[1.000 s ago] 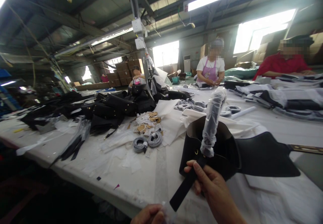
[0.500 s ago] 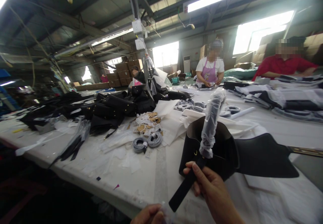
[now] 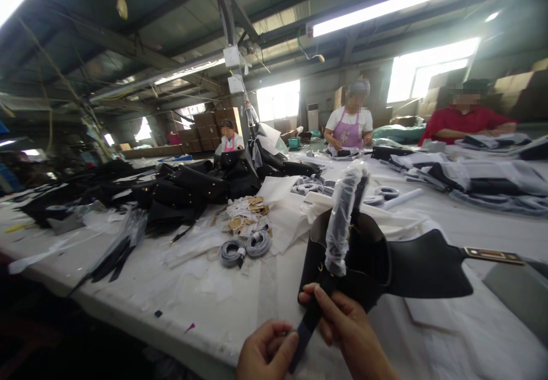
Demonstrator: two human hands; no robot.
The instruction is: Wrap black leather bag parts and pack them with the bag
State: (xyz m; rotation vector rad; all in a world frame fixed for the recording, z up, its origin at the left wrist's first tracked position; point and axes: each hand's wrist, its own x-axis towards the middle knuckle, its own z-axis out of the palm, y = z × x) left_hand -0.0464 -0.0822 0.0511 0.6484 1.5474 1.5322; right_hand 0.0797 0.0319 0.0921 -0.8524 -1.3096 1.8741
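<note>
A black bag (image 3: 317,254) stands on the table in front of me, its mouth gaping and its flap (image 3: 428,266) spread out to the right. From it rises a handle (image 3: 338,220) wrapped in clear plastic. My right hand (image 3: 346,323) pinches the black strap (image 3: 314,311) just below that wrapped part, thumb on top. Closed at the strap's lower end is my left hand (image 3: 268,348), thumb against its edge. That end looks greyer, as if under thin film; I cannot make out the film clearly. A metal-trimmed tab (image 3: 492,254) ends the flap.
Two coiled wrapped straps (image 3: 245,249) lie left of the bag, by a heap of tags (image 3: 246,214). Black bags (image 3: 188,183) pile up further left. White sheets (image 3: 282,203) lie behind. Co-workers (image 3: 349,123) stand across the table; wrapped goods (image 3: 483,174) lie at right.
My left hand has risen from the bottom edge, bringing clear plastic to the strap's lower end, which now looks greyer. My right hand keeps its grip. The view has shifted slightly.
</note>
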